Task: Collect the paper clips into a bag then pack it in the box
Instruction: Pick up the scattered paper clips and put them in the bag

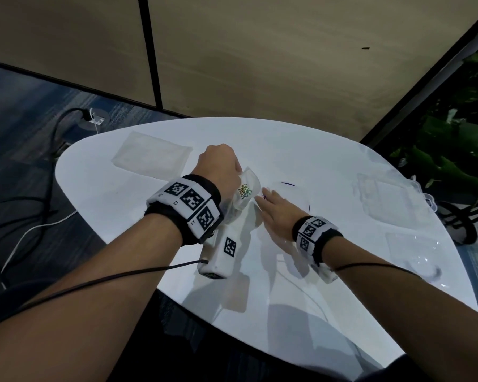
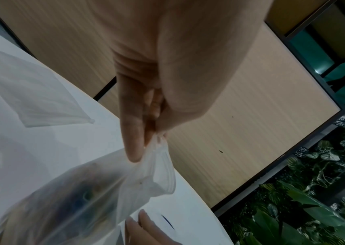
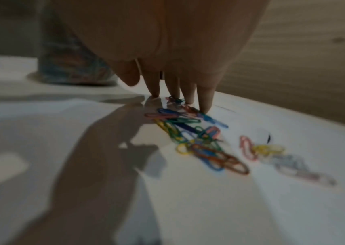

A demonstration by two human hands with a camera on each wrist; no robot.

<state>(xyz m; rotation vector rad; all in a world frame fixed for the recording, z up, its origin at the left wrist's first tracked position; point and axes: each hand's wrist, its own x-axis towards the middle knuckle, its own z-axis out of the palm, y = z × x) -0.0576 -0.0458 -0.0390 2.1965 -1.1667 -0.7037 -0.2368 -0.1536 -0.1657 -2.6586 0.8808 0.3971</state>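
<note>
My left hand (image 1: 226, 168) is raised over the middle of the white table (image 1: 127, 199) and pinches the rim of a clear plastic bag (image 1: 247, 193); the pinch (image 2: 151, 143) shows close up in the left wrist view. Several coloured paper clips (image 1: 244, 191) lie inside the bag (image 2: 104, 190). My right hand (image 1: 269, 206) lies low beside the bag, fingers straight. Its fingertips (image 3: 206, 107) touch the table at the far end of a loose pile of coloured paper clips (image 3: 199, 137). A few more clips (image 3: 268, 149) lie to the right of the pile.
A clear lidded box (image 1: 392, 201) sits at the table's right edge, with a crumpled clear plastic sheet (image 1: 414, 252) nearer me. Another flat clear bag (image 1: 151, 158) lies at the far left. Cables run on the floor to the left, and plants stand to the right.
</note>
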